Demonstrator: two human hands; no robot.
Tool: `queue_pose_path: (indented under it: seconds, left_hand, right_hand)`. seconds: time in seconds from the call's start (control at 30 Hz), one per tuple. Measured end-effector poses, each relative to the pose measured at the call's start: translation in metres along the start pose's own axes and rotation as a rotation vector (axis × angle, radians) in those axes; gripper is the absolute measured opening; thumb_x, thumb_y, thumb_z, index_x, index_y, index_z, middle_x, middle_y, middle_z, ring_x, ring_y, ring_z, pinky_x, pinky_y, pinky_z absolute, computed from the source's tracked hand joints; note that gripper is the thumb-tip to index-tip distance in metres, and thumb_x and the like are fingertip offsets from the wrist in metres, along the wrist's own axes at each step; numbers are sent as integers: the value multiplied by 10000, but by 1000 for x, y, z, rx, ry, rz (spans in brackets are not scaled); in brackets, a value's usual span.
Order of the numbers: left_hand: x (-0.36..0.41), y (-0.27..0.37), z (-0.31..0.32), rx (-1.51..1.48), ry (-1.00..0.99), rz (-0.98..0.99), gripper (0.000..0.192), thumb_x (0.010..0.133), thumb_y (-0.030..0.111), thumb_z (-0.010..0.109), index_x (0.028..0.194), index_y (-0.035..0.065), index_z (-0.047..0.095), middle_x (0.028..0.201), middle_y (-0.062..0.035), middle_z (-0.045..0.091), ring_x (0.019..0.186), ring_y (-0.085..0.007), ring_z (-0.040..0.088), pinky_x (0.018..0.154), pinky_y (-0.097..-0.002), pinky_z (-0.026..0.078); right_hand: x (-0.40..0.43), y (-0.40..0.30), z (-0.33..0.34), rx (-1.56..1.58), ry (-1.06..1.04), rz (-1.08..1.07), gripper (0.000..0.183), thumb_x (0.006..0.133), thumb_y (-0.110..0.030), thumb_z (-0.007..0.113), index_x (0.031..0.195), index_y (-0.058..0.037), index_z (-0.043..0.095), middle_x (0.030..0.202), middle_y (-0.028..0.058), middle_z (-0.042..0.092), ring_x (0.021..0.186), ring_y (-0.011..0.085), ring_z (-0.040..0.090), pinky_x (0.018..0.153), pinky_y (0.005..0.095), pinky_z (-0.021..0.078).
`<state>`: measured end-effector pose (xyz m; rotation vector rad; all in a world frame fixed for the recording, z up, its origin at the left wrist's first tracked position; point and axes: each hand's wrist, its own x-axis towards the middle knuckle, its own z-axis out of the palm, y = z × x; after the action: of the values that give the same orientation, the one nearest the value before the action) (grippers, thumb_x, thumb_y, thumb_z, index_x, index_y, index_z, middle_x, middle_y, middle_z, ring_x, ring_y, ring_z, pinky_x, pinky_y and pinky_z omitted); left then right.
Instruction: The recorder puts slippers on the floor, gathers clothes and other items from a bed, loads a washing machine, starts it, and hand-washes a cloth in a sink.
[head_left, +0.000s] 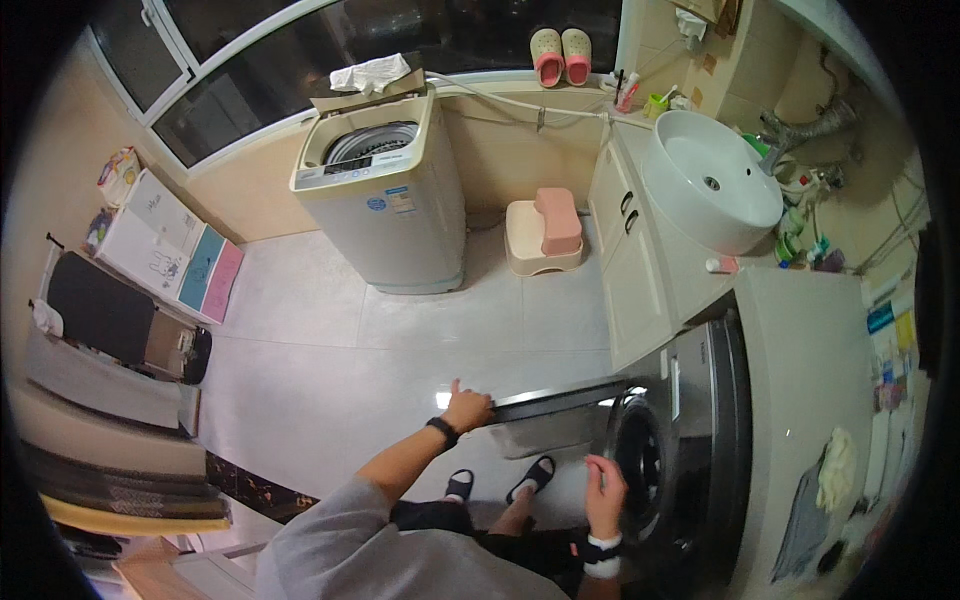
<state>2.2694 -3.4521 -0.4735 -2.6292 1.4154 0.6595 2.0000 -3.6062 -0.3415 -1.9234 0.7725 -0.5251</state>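
My left hand (469, 409) grips the outer edge of the swung-out door (559, 401) of a dark front-loading washing machine (694, 435). Just in front of the machine's round drum opening (637, 465) is my right hand (604, 487), its fingers partly bent and nothing seen in them. The inside of the drum is dark, and its contents cannot be made out. A dark band sits on my left wrist, and white and black bands circle the right one.
A top-loading washing machine (382, 217) with raised lid stands by the window. Beside it is a pink and cream step stool (525, 240). A white basin (705, 187) tops the cabinet (626, 277) at right. Storage boxes (161, 247) and a folded dark rack (101, 307) line the left wall.
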Motion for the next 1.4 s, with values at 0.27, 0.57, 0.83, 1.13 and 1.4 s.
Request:
queue_pose_path:
  seconds: [0.27,0.57,0.83,1.13,1.4]
  left_hand:
    - [-18,12,-17,-20,-126,44,308,806,348,500,852,108,689,882,-129,663,850,-305,628,785,-448,408]
    - [-69,106,45,-130,-136,175,350,792,370,492,843,90,696,866,-152,669,828,-328,645,722,-413,493]
    - [-72,222,108,-288,-283,213,410,816,468,515,852,102,697,840,-144,672,851,-323,640,737,-407,502]
    - [-54,275,139,-560,-564,354,405,867,397,493,842,36,674,675,-81,664,704,-221,656,688,-363,507]
    - [-58,207,3,-1099,-277,435,321,895,256,555,1015,-39,585,820,-122,660,717,-177,614,669,-301,495]
  right_hand:
    - [-164,-87,-16,-261,179,91,121,882,-92,529,905,-1,606,877,140,624,792,292,581,735,369,460]
    - [-238,-104,-38,-436,338,72,107,859,-73,556,922,-14,619,858,124,633,792,264,607,695,338,471]
    - [-278,-91,-92,-525,422,12,91,834,-63,573,912,-31,608,860,113,632,765,272,611,684,347,480]
    - [-266,-91,-138,-531,391,-2,99,818,-63,580,898,-18,617,818,129,629,727,273,609,645,348,479]
    - [-162,-115,-254,-502,657,-107,124,846,-95,576,918,-8,627,873,150,641,791,284,626,687,355,487]
